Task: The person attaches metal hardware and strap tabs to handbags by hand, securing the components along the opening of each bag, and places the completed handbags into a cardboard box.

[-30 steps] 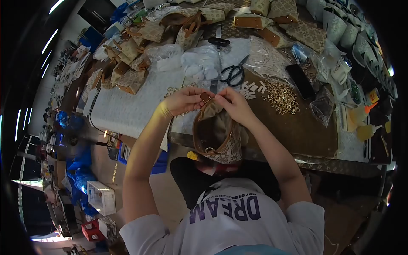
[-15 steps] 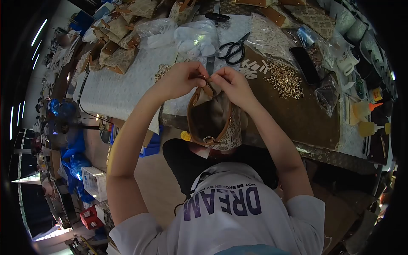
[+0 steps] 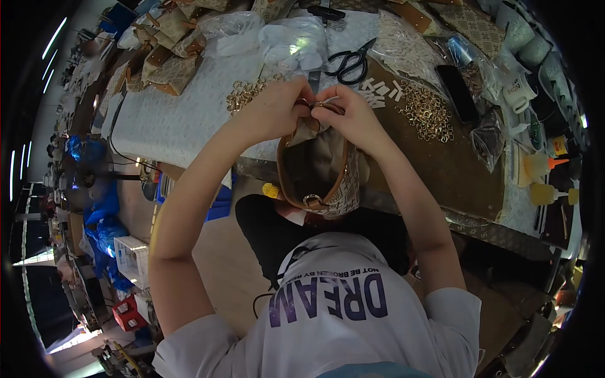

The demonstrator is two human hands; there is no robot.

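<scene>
A patterned handbag (image 3: 351,188) with brown leather trim stands upright, mouth open toward me, between my lap and the table edge. A gold ring (image 3: 312,200) sits on its near rim. At the far rim, my left hand (image 3: 274,110) pinches the brown leather tab with fingers closed. My right hand (image 3: 356,120) is closed beside it, nearly touching, with a brown leather piece (image 3: 334,108) between its fingers. Small gold metal shows between the fingertips, its exact shape partly hidden by them.
Black scissors (image 3: 348,65) lie beyond my hands. Piles of gold rings (image 3: 246,96) and gold clasps (image 3: 425,113) flank them. A phone (image 3: 457,94), white strips (image 3: 375,94), glue bottles (image 3: 539,165), plastic bags (image 3: 293,47) and more handbags (image 3: 170,69) are on the table.
My hands have moved slightly up and away with the fingertips still together. My right fingers now show a brown leather piece between them. The whole view has shifted a little.
</scene>
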